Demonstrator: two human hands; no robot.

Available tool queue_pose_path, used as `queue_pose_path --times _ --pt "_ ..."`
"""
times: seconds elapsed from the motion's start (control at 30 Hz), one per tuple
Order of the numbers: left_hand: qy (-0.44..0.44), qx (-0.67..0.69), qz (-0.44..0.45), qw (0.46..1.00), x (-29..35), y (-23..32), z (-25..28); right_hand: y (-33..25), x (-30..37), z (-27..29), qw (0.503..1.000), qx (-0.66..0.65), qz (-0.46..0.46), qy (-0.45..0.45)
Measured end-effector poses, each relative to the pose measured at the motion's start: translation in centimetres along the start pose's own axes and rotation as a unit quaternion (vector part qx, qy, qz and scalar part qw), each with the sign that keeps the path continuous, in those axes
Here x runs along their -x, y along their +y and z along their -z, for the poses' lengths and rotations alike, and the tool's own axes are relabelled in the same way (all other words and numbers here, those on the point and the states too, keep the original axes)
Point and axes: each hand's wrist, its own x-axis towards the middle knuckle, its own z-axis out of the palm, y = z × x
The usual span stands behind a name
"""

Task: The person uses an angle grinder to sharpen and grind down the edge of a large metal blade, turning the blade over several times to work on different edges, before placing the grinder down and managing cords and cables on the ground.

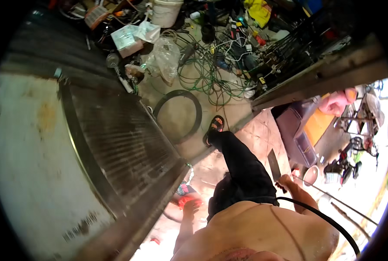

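Note:
My left hand (192, 207) hangs low by the door frame, fingers stretched out and apart, with nothing visible in it. Close beside it are a bright red item (184, 202) and a dark printed cloth or bag, whose kind I cannot make out. On my other side, my right hand (285, 182) is held out from my hip, fingers loosely bent with a dark gap between them; I see no held thing. One leg in black trousers (242, 161) reaches forward, its sandalled foot (215, 126) at the doorway.
A ribbed metal door (111, 130) stands at left. Ahead lie a black ring (198, 111), tangled green cables (211, 80), a clear plastic bag (164, 58), a white box (126, 40) and a bucket (165, 12). A grey-brown sofa-like piece (294, 126) stands at right.

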Motion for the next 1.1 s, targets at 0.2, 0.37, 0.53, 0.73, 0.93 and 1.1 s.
queue_pose_path --times 0.2,0.37,0.53,0.73,0.93,1.1 --pt "-0.057 -0.030 -0.051 0.997 -3.7 21.9 -1.3 -21.4 5.8 -0.7 0.998 -0.061 0.006 -0.018" --pt "0.037 -0.124 -0.071 0.989 1.4 38.8 -9.6 -25.9 9.5 -0.2 0.996 -0.093 0.008 -0.012" --pt "-0.033 -0.360 -0.093 0.928 4.6 52.5 -14.3 -32.4 12.2 -0.1 0.985 -0.165 0.038 0.011" --pt "-0.137 -0.519 -0.168 0.827 2.3 67.2 -17.3 -41.4 15.4 -0.7 0.967 -0.241 0.079 0.035" --pt "-0.375 -0.542 0.128 0.741 3.1 82.4 -24.4 -47.7 15.5 -3.6 0.928 -0.357 0.075 0.077" --pt "-0.408 -0.574 0.282 0.651 2.0 91.9 -28.1 -57.7 18.6 -6.3 0.865 -0.500 0.017 0.035"
